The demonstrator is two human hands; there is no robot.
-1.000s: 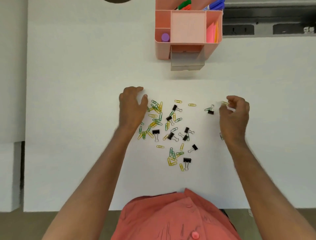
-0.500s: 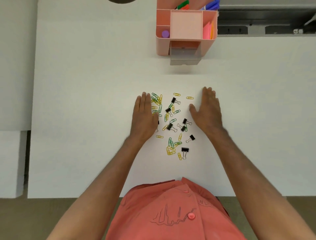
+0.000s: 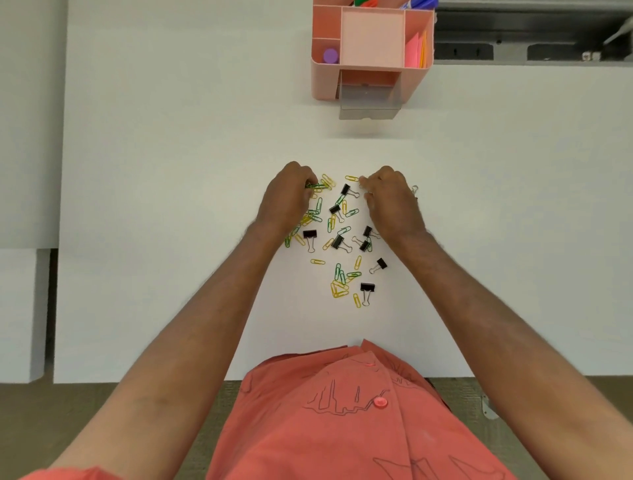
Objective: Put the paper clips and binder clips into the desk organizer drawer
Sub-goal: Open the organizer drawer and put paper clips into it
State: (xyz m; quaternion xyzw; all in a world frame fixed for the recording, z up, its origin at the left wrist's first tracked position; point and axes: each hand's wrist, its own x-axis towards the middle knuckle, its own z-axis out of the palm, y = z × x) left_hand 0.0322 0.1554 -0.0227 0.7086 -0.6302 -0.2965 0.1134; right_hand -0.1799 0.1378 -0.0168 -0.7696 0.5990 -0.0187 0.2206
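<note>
Green and yellow paper clips [image 3: 340, 287] and several black binder clips [image 3: 310, 235] lie scattered on the white table [image 3: 171, 205] in front of me. My left hand [image 3: 286, 202] is curled at the pile's upper left and pinches green paper clips [image 3: 315, 186]. At the upper right, my right hand [image 3: 392, 204] has its fingers curled down beside a yellow paper clip [image 3: 352, 178]. A binder clip's wire handle [image 3: 415, 189] sticks out from under it; what it grips is hidden. The pink desk organizer [image 3: 322, 85] stands at the far edge, its clear drawer [image 3: 369, 111] pulled out.
The organizer's top compartments hold a purple cap [image 3: 330, 56], pink and orange paper notes [image 3: 416, 51] and markers [image 3: 416, 4]. A black channel with sockets [image 3: 513, 51] runs behind the table at the right. The table's near edge is at my red shirt [image 3: 342, 411].
Both hands lay flat on either side of the pile half a second ago; now their fingers are curled at its far end, the left pinching green clips.
</note>
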